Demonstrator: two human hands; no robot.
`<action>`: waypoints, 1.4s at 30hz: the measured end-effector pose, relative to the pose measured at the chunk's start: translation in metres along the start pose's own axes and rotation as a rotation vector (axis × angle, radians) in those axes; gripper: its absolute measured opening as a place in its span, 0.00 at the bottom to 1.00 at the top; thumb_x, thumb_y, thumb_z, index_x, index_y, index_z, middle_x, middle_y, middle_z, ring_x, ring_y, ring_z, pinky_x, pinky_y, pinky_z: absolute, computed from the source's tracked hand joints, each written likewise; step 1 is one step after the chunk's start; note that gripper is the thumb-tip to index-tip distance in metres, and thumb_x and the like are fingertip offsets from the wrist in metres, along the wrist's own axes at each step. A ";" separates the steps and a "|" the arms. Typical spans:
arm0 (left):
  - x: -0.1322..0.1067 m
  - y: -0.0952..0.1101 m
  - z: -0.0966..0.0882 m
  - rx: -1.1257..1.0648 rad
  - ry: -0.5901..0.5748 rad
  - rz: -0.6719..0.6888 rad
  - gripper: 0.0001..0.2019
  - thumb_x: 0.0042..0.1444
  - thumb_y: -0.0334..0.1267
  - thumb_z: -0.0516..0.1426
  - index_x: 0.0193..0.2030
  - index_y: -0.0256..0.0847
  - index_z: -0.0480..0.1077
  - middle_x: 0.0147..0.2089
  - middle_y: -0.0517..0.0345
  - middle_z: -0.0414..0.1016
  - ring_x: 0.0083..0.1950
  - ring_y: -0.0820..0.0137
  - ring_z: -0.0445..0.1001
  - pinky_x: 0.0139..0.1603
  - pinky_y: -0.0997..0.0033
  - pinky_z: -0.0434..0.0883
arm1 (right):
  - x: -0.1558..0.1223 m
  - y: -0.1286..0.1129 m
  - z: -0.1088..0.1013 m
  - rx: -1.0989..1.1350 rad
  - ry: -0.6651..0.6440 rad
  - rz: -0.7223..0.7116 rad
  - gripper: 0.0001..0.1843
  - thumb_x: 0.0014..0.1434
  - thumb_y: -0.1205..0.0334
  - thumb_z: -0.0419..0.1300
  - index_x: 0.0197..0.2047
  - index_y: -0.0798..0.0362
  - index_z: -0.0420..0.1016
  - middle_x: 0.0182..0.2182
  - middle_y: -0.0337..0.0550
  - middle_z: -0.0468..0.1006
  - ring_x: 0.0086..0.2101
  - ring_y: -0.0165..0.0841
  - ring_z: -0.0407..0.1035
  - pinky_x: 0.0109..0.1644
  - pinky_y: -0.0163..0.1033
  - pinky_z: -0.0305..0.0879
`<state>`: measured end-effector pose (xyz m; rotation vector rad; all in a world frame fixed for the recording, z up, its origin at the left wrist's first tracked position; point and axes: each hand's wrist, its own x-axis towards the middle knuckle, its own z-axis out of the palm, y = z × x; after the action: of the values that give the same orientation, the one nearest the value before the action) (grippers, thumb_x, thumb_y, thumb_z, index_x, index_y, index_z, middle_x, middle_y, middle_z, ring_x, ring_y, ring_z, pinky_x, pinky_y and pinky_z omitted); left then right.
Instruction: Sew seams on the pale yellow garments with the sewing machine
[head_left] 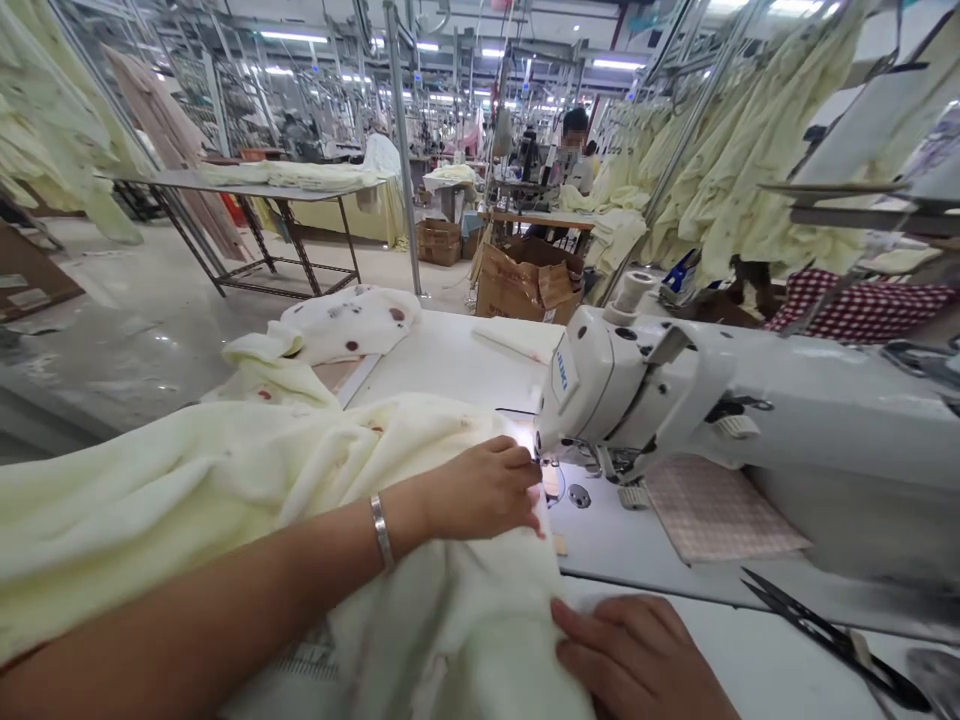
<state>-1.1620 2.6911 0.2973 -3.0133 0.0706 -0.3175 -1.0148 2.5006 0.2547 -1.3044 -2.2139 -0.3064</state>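
Pale yellow fabric [285, 470] with scattered dark and reddish prints drapes across the sewing machine [600, 380] table and down toward me. My left hand [484, 490], a silver bracelet on its wrist, lies on the fabric just left of the lit needle area. Its fingers are curled closed on the cloth close to the edge. Nearer to me, my right hand [645, 655] has its thumb and fingers closed on the fabric's right edge. The needle itself is hard to make out behind the left fingers and the machine head.
Black thread snips [832, 635] lie at the right front of the table. A pink checked cloth [724, 510] rests under the machine arm. Behind stand cardboard boxes [517, 285], a metal-legged table [262, 190] and hanging yellow garments [750, 170]. A person [576, 150] sits farther back.
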 end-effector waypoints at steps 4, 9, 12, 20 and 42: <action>0.000 0.049 -0.024 -0.203 0.023 -0.354 0.14 0.62 0.40 0.49 0.31 0.38 0.70 0.33 0.54 0.70 0.38 0.66 0.66 0.42 0.64 0.66 | 0.004 -0.009 0.005 0.113 0.090 0.081 0.12 0.62 0.70 0.48 0.42 0.55 0.72 0.35 0.38 0.78 0.32 0.30 0.63 0.37 0.40 0.54; -0.019 0.133 -0.019 -0.273 0.151 -0.508 0.27 0.59 0.51 0.48 0.59 0.34 0.54 0.54 0.43 0.65 0.56 0.56 0.62 0.58 0.50 0.60 | -0.004 -0.012 0.006 0.223 0.061 0.160 0.10 0.60 0.71 0.48 0.38 0.55 0.70 0.29 0.37 0.76 0.31 0.29 0.62 0.38 0.40 0.52; -0.035 0.146 -0.001 -0.107 0.000 -0.480 0.23 0.61 0.40 0.46 0.60 0.32 0.53 0.60 0.40 0.60 0.63 0.52 0.55 0.62 0.43 0.50 | -0.006 -0.013 0.001 0.227 0.037 0.140 0.11 0.59 0.73 0.47 0.35 0.55 0.69 0.32 0.40 0.77 0.32 0.28 0.64 0.40 0.41 0.53; -0.054 0.118 -0.008 -0.143 -0.152 -0.277 0.33 0.59 0.60 0.41 0.61 0.36 0.57 0.66 0.46 0.52 0.66 0.53 0.50 0.64 0.45 0.47 | -0.013 -0.017 -0.014 -0.012 -0.039 -0.044 0.12 0.62 0.68 0.49 0.39 0.52 0.73 0.41 0.40 0.78 0.36 0.32 0.67 0.39 0.40 0.59; -0.029 0.058 0.006 -0.169 -0.006 -0.290 0.10 0.62 0.39 0.48 0.47 0.42 0.65 0.57 0.51 0.63 0.59 0.63 0.61 0.65 0.45 0.45 | 0.016 0.013 0.008 0.018 -0.037 -0.031 0.13 0.62 0.71 0.49 0.41 0.55 0.74 0.41 0.43 0.77 0.33 0.31 0.64 0.37 0.41 0.54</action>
<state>-1.1915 2.6361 0.2788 -3.1905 -0.3610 -0.3434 -1.0127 2.5227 0.2559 -1.2773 -2.2643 -0.2759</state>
